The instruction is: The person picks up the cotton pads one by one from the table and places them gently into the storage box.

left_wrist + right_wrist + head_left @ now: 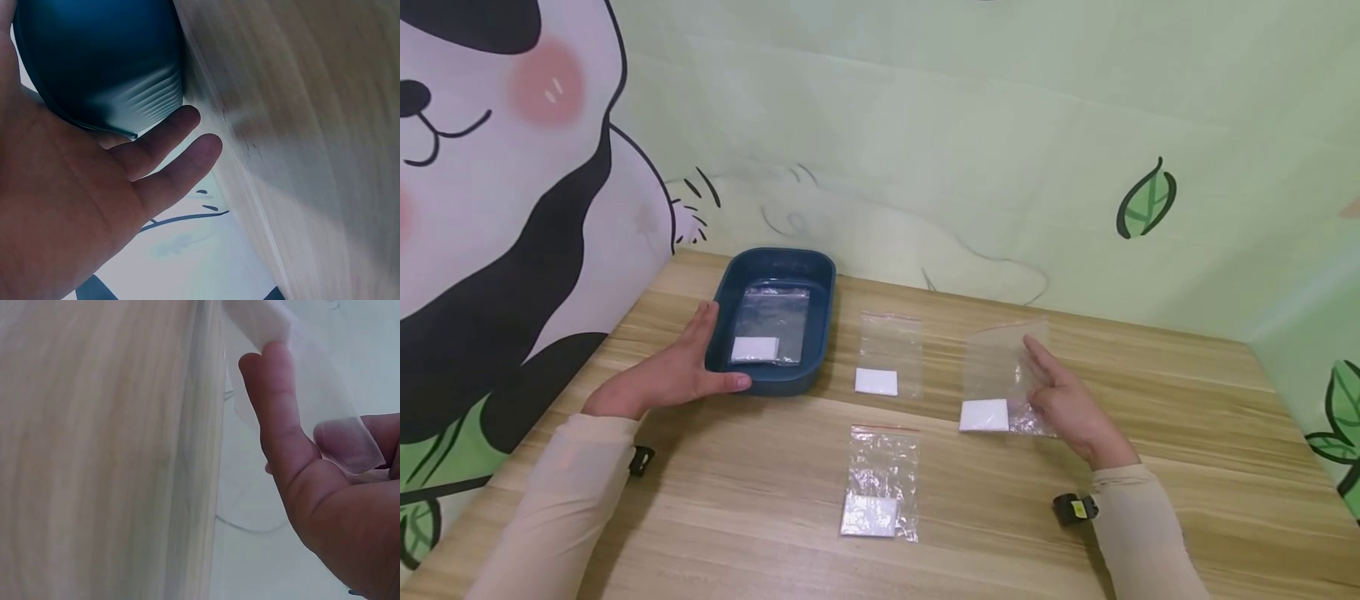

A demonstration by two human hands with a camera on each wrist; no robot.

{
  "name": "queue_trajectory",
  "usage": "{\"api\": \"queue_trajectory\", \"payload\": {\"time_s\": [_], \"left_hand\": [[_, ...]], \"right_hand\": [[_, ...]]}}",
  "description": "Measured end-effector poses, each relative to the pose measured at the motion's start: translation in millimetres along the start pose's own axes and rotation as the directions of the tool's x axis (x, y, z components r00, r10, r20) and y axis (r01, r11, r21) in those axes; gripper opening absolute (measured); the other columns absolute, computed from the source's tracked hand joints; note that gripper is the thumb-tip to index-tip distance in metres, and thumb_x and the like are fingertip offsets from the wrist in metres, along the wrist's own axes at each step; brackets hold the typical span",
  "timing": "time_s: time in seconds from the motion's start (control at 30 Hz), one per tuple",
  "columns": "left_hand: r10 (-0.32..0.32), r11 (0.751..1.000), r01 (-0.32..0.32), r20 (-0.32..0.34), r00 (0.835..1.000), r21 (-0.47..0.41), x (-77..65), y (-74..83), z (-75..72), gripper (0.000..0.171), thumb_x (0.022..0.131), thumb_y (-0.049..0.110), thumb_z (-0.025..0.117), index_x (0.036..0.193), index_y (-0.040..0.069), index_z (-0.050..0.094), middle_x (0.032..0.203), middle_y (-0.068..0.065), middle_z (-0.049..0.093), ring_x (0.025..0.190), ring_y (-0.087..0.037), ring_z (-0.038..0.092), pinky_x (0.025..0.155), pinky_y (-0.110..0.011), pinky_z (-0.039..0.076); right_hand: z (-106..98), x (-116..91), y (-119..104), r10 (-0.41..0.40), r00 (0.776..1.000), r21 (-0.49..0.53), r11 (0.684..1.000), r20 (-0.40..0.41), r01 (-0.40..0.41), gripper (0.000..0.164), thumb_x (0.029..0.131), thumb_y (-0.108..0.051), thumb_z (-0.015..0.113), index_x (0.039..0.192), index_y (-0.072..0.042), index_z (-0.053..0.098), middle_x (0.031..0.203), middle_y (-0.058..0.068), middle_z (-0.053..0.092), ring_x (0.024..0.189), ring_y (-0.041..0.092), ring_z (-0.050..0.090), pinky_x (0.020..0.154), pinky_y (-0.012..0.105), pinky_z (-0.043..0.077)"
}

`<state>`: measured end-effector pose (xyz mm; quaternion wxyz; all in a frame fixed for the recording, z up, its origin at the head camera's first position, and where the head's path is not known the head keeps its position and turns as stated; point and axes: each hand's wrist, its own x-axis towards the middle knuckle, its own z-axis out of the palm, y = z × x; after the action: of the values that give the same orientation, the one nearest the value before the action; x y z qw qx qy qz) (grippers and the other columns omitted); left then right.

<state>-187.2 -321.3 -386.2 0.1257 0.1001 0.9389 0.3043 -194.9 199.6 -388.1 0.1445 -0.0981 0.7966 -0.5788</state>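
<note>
My left hand rests against the near left corner of a dark blue plastic tub, its thumb at the front and its fingers spread along the side. In the left wrist view those fingers are extended beside the tub wall. Inside the tub lies a clear zip bag with a white rectangular piece in it. My right hand pinches another such zip bag by its right side. The right wrist view shows this bag raised off the table, between thumb and fingers.
Two more zip bags, each with a white piece, lie on the wooden table: one bag right of the tub, one bag nearer the front. A printed cloth hangs behind the table's far edge.
</note>
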Motion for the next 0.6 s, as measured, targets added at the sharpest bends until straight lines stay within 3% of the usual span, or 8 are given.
{"api": "queue_trajectory", "payload": {"time_s": [0.07,0.13,0.23,0.27,0.33,0.43,0.5,0.6], "left_hand": [[0.002,1.0,-0.002,0.0,1.0,-0.002,-0.7,0.2,0.1,0.131,0.085,0.057,0.076,0.157,0.0,-0.017,0.163,-0.025,-0.019,0.149,-0.048,-0.004,0.115,-0.065,0.013],[0.002,1.0,-0.002,0.0,1.0,-0.006,-1.3,0.1,0.2,0.131,0.085,0.057,0.076,0.157,0.0,-0.017,0.163,-0.026,-0.019,0.149,-0.048,-0.004,0.114,-0.066,0.013],[0.002,1.0,-0.002,-0.001,1.0,-0.009,-2.1,0.1,0.3,0.131,0.085,0.056,0.077,0.157,-0.002,-0.016,0.162,-0.028,-0.019,0.148,-0.05,-0.004,0.114,-0.067,0.012],[-0.002,1.0,0.002,-0.001,1.0,-0.005,-2.0,-0.2,0.3,0.131,0.085,0.056,0.077,0.157,-0.001,-0.016,0.162,-0.027,-0.019,0.148,-0.05,-0.004,0.114,-0.067,0.013],[-0.004,1.0,0.004,0.0,1.0,-0.005,-1.3,-0.9,0.4,0.131,0.085,0.056,0.076,0.157,-0.001,-0.017,0.162,-0.027,-0.019,0.148,-0.05,-0.004,0.113,-0.067,0.013],[-0.007,1.0,0.007,-0.001,1.0,-0.002,-0.3,-1.3,0.5,0.131,0.085,0.057,0.076,0.157,0.0,-0.017,0.163,-0.027,-0.019,0.149,-0.049,-0.004,0.114,-0.067,0.013],[-0.006,1.0,0.006,-0.001,1.0,-0.001,0.3,-1.2,0.4,0.131,0.085,0.057,0.076,0.157,0.001,-0.018,0.163,-0.026,-0.019,0.149,-0.048,-0.004,0.114,-0.066,0.013],[0.0,1.0,0.0,-0.001,1.0,-0.001,1.0,-0.2,0.3,0.131,0.085,0.057,0.076,0.157,0.0,-0.017,0.163,-0.026,-0.018,0.149,-0.047,-0.005,0.114,-0.065,0.013]], "right_hand": [[0.2,0.1,0.1,0.001,1.0,0.005,1.0,-0.001,-0.001,0.085,0.09,0.016,0.04,0.163,-0.01,0.005,0.167,0.015,0.003,0.14,0.029,0.038,0.064,0.02,0.046],[0.6,0.1,0.1,-0.003,1.0,0.012,1.0,-0.002,0.003,0.086,0.09,0.016,0.04,0.163,-0.011,0.005,0.168,0.012,0.003,0.104,0.016,0.057,0.061,0.019,0.045],[1.4,0.2,-0.3,-0.02,1.0,0.023,1.0,0.001,0.02,0.088,0.089,0.016,0.04,0.163,-0.014,0.003,0.168,0.01,0.002,0.064,0.008,0.042,0.058,0.017,0.044],[1.4,0.2,-0.7,-0.031,1.0,0.03,0.999,0.002,0.031,0.089,0.089,0.017,0.039,0.163,-0.014,0.001,0.168,0.01,0.001,0.071,0.007,0.048,0.057,0.017,0.044],[1.5,0.0,-1.8,-0.057,0.998,0.037,0.998,0.002,0.056,0.092,0.087,0.019,0.039,0.163,-0.014,-0.003,0.168,0.01,-0.002,0.105,0.013,0.058,0.058,0.018,0.044],[1.5,-0.7,-3.9,-0.081,0.997,0.046,0.996,-0.005,0.081,0.096,0.086,0.02,0.037,0.162,-0.016,-0.009,0.168,0.01,-0.007,0.15,0.027,0.019,0.059,0.018,0.045],[1.5,-1.3,-5.0,-0.092,0.996,0.054,0.994,-0.011,0.092,0.099,0.084,0.022,0.037,0.161,-0.016,-0.012,0.168,0.011,-0.01,0.152,0.032,-0.001,0.059,0.018,0.045],[0.8,-1.8,-5.9,-0.088,0.996,0.068,0.994,-0.024,0.09,0.103,0.083,0.022,0.037,0.159,-0.02,-0.018,0.167,0.013,-0.013,0.152,0.035,-0.002,0.06,0.018,0.047]]}}
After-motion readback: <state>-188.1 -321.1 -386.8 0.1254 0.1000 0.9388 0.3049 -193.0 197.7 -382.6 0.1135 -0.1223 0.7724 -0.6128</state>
